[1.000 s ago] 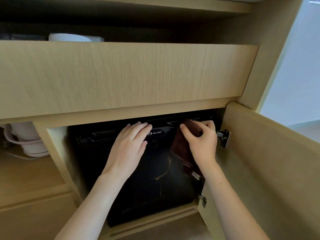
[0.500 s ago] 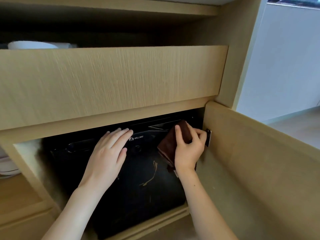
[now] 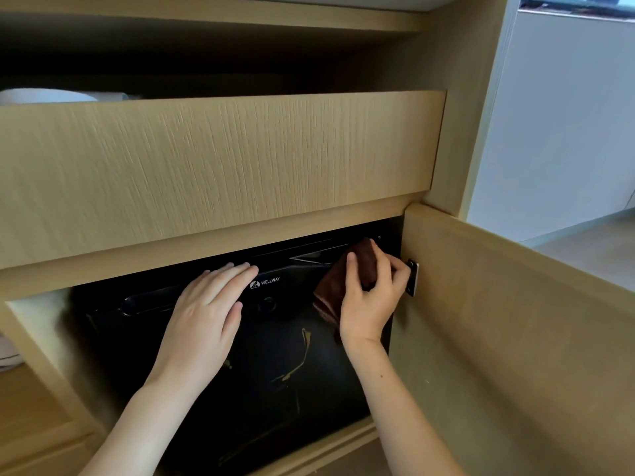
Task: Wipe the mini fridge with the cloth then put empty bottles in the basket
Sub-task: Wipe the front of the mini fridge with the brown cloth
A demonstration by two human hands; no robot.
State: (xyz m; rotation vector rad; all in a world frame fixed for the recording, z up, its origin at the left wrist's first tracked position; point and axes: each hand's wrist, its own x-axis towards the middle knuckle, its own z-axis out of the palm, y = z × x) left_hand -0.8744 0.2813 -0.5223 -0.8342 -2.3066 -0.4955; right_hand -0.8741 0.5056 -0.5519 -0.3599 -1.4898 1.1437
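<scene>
Cabinet's mini fridge (image 3: pixel 275 355): cloth (image 3: pixel 347 280) under right hand (image 3: pixel 369 300)

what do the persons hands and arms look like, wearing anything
Both arms are bare from the frame edge to the wrist: no sleeves, gloves or watch. The left hand and right hand show no rings or bracelets. Nails look short and unpainted.

We count one black mini fridge (image 3: pixel 275 365), one brown cloth (image 3: pixel 347 276), two hands, one open cabinet door (image 3: pixel 515 338).
</scene>
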